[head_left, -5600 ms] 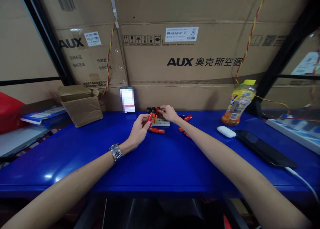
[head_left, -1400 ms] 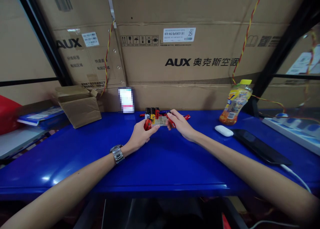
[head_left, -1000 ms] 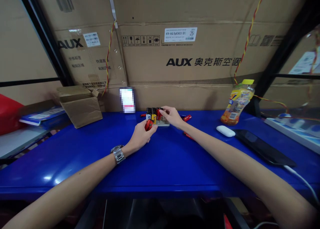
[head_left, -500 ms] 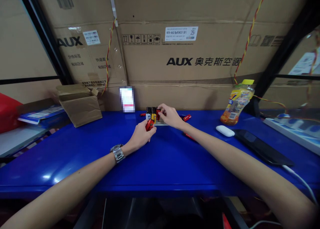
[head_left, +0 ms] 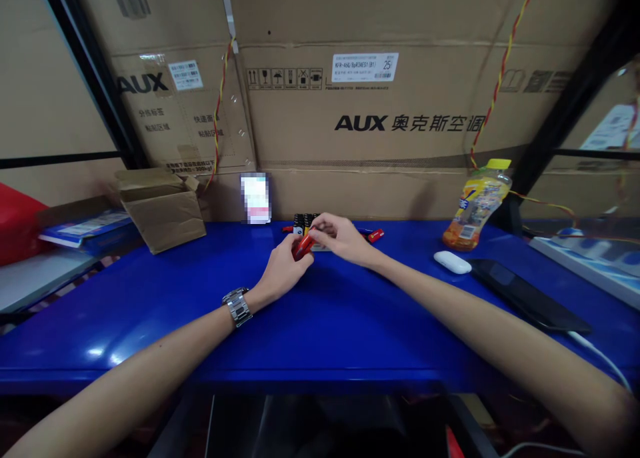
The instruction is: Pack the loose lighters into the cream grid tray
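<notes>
My left hand (head_left: 285, 268), with a metal watch on its wrist, is closed around a red lighter (head_left: 303, 246) above the blue table. Whether more than one lighter is in that fist is hidden. My right hand (head_left: 343, 241) pinches the upper end of the red lighter with thumb and fingertips. Just behind both hands stands a group of lighters (head_left: 299, 222) with black tops and white or yellow bodies, packed upright in a pale tray (head_left: 323, 247). The hands hide much of the tray. To the right of my right hand lies a loose red lighter (head_left: 376, 235).
A phone with a blurred screen (head_left: 256, 198) leans against the large carton (head_left: 410, 178). An opened small box (head_left: 163, 211) sits left. On the right are a drink bottle (head_left: 477, 205), a white earbud case (head_left: 453, 262), a black phone (head_left: 530, 295) and a power strip (head_left: 585, 261).
My right hand has come away from the tray, down and toward my left hand, and now grips the end of the red lighter there. My left hand has barely moved.
</notes>
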Available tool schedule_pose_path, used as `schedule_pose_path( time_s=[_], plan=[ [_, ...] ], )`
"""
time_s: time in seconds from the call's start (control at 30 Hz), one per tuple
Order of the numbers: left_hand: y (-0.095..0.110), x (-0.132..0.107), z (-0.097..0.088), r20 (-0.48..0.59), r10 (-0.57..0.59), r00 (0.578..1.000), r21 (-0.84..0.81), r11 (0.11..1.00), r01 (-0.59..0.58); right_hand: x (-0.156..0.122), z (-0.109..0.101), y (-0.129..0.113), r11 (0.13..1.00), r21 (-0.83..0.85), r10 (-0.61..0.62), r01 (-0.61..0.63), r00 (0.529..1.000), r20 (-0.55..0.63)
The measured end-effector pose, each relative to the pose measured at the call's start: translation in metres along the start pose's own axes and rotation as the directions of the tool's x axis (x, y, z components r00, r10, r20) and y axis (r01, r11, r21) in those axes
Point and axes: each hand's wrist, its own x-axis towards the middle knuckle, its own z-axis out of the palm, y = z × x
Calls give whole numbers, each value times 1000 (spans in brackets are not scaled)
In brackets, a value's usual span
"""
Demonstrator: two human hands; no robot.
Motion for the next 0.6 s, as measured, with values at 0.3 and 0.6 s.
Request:
schedule_pose_path(
  time_s=[0.3,0.6],
  plan=[
    [-8,3,2,-12,-51,999,-53,997,51,10,-40,38,983,-180,9,-46,979,-204],
    [-4,1,2,33,-50,998,-7,999,50,22,-20,55,947,-316,-106,57,984,-140]
  ],
)
